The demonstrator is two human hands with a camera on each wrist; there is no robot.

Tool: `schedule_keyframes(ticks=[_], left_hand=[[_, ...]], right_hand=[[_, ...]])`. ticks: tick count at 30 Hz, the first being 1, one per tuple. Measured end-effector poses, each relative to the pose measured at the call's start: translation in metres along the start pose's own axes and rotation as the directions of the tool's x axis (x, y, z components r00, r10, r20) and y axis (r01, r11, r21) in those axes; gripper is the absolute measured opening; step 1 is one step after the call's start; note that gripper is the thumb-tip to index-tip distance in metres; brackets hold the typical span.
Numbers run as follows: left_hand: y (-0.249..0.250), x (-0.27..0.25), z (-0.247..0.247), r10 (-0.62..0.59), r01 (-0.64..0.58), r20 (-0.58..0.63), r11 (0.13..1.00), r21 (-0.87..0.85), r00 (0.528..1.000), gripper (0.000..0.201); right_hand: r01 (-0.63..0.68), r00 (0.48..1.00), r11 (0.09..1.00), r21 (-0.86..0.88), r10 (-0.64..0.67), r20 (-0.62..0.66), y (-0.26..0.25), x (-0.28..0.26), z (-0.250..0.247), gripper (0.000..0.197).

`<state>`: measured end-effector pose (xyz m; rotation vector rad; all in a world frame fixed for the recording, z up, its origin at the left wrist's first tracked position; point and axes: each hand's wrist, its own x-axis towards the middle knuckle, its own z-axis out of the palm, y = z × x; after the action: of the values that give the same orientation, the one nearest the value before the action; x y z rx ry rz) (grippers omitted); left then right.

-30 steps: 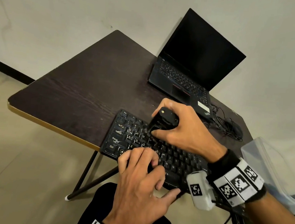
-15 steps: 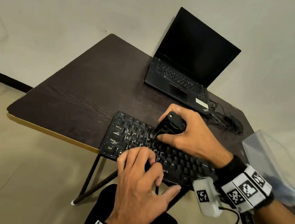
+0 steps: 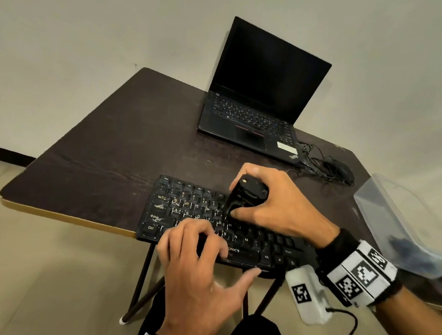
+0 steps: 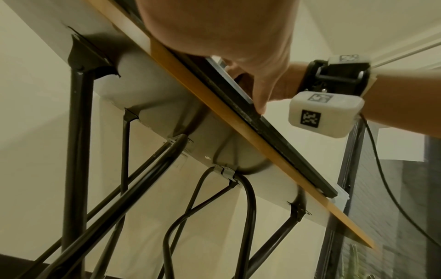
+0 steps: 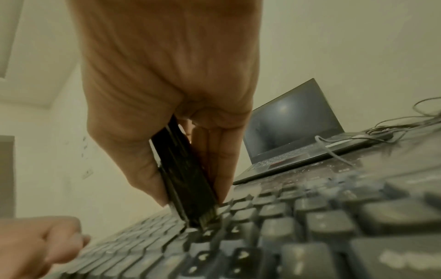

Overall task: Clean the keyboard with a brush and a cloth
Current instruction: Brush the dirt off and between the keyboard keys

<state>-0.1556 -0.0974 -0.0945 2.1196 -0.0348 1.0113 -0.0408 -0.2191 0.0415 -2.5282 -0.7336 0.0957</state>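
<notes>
**On the keyboard: brush down, left hand steadying the front edge**

At the near edge of the dark wood-grain table point(image 3: 112, 137), the keyboard point(image 3: 197, 211) lies flat, a long black plastic slab with raised square keys and pale, partly worn lettering. Its front rim runs along the table's tan edge band.

Over the middle of the keyboard, the right hand point(image 3: 284, 208) grasps the brush point(image 3: 247, 195), a flat black plastic bar with a glossy rounded top. Thumb on 1 side, fingers curled on the other. In the right wrist view the brush point(image 5: 183, 181) stands steeply tilted, and its short stiff bristle tip touches the keys.

At the keyboard's front left, the left hand point(image 3: 195, 272) rests with bent fingers on the lower key rows and the thumb stretched along the front rim. In the left wrist view the thumb tip point(image 4: 261, 105) presses the thin black edge; the hand holds the keyboard loosely rather than clenching it.

Beyond the keyboard, toward the wall, an open black laptop point(image 3: 261, 100) sits with a matte dark screen. Right of the laptop lies a black mouse point(image 3: 339, 169) with a tangle of thin cable. Right of the keyboard, past the table edge, stands a clear, soft-cornered plastic box point(image 3: 407, 229).

Under the keyboard's edge, black metal tube legs point(image 4: 76, 151) brace the table's pale underside.
</notes>
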Motion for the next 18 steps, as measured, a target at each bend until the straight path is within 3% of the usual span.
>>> schedule_keyframes(ticks=[4,8,11,15,18], left_hand=[[0.004,-0.001,-0.001,-0.037,0.036,0.035,0.999,0.031,0.999,0.063],[-0.001,-0.009,-0.013,-0.084,0.086,-0.041,0.995,0.054,0.996,0.067],[-0.012,-0.007,-0.030,-0.166,0.173,-0.086,0.982,0.078,0.982,0.090],[-0.029,0.002,-0.041,-0.353,0.349,0.026,0.933,0.092,0.935,0.134],[-0.033,0.001,-0.042,-0.390,0.384,0.063,0.919,0.088,0.919,0.144]], right_hand=[[-0.093,0.990,0.996,0.002,0.093,-0.110,0.013,0.000,-0.005,0.030],[-0.085,0.989,0.996,-0.013,0.083,-0.124,0.014,-0.003,0.000,0.031],[-0.150,0.984,0.989,-0.021,0.147,-0.105,0.018,0.000,-0.006,0.034],[-0.235,0.969,0.969,-0.076,0.227,-0.094,0.018,0.001,-0.013,0.053],[-0.143,0.989,0.989,-0.040,0.142,-0.031,0.002,-0.011,-0.012,0.027]])
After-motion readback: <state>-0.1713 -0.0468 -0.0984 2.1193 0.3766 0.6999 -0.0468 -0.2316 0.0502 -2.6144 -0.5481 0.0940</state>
